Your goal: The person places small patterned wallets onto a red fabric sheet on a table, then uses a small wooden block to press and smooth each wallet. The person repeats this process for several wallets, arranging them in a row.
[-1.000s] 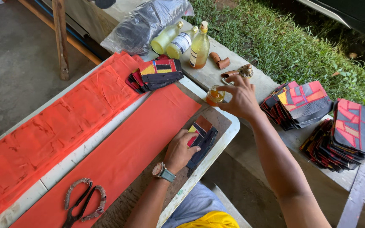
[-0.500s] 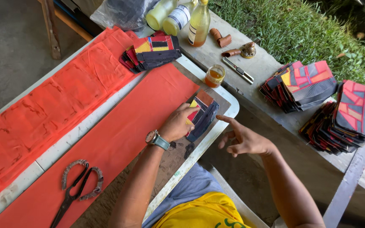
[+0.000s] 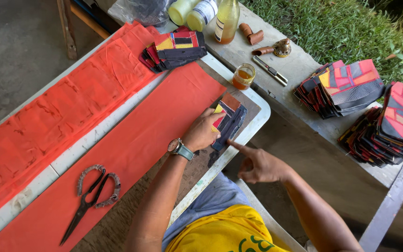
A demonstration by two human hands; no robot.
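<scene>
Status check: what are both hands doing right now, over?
Left hand pressing patchwork piece on table. Right hand empty, forefinger out toward it. Glue jar stands clear beyond.
</scene>
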